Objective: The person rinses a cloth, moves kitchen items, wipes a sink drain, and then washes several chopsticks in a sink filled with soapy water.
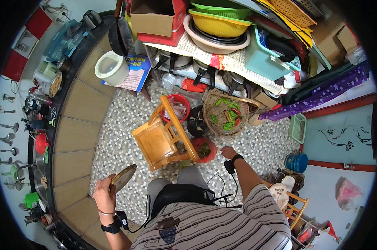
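Note:
A round, flat, lid-like disc [124, 177] with a dark rim is tilted up in my left hand [104, 196], whose fingers are closed on its edge. On the other side, my right hand [228, 152] is curled closed just right of a red plastic bag [208, 156] with greenish contents. What the right fingers hold, if anything, is too small to make out. Left of the bag stands a small wooden chair [151, 139]. Beyond my right hand, a woven basket [213, 121] carries green and red peppers [228, 116].
A tiled counter [74, 133] curves along the left. Ahead, a paper-covered shelf holds a yellow basin [220, 26] and a light-blue bin [261, 62], with pans beneath. A red bucket [185, 103] stands behind the chair; a blue bucket [296, 163] is at right.

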A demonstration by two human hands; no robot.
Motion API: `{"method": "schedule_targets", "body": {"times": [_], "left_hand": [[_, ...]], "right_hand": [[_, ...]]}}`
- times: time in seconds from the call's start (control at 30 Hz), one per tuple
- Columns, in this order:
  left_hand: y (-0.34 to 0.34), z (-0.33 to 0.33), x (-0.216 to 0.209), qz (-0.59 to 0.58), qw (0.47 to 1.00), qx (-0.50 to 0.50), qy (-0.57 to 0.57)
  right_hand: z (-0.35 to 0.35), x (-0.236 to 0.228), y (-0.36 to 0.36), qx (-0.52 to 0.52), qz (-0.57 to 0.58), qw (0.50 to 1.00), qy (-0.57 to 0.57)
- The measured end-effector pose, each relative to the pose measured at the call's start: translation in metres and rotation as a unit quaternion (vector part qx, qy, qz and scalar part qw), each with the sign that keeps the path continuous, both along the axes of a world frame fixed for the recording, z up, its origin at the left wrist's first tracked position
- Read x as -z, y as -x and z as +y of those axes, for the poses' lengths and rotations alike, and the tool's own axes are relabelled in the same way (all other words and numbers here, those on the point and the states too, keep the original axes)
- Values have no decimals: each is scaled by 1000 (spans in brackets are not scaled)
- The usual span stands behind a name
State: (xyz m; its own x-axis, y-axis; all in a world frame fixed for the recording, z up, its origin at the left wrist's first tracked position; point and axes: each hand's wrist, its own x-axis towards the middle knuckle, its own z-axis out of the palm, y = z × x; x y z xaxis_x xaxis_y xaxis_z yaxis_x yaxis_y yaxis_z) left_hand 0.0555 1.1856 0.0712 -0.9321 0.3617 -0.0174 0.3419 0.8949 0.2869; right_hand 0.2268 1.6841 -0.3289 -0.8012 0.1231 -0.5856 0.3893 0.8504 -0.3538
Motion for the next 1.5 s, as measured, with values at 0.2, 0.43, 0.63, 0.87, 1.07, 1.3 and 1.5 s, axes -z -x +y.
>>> {"method": "schedule_targets", "body": {"times": [0.2, 0.43, 0.63, 0.87, 1.07, 1.3, 1.5], "left_hand": [[-9, -36, -2, -6, 998, -43, -49], [-42, -154, 27, 11, 933, -264, -243], [-83, -302, 64, -3, 727, -356, -587], [-189, -427, 47, 86, 701, -464, -534], [-266, -457, 40, 123, 430, -404, -798], [-303, -451, 46, 276, 368, -480, -747], [-329, -455, 76, 430, 284, -588, -624]], "right_hand": [[-39, -101, 79, -73, -23, 997, 27], [-224, -313, 179, -136, 134, 965, 181], [-438, -362, 186, -312, 144, 911, 229], [-660, -336, 178, -442, -5, 832, 336], [-815, -356, 140, -390, -89, 749, 529], [-926, -359, 88, -433, -249, 690, 524], [-1007, -352, 71, -529, -421, 585, 448]]}}
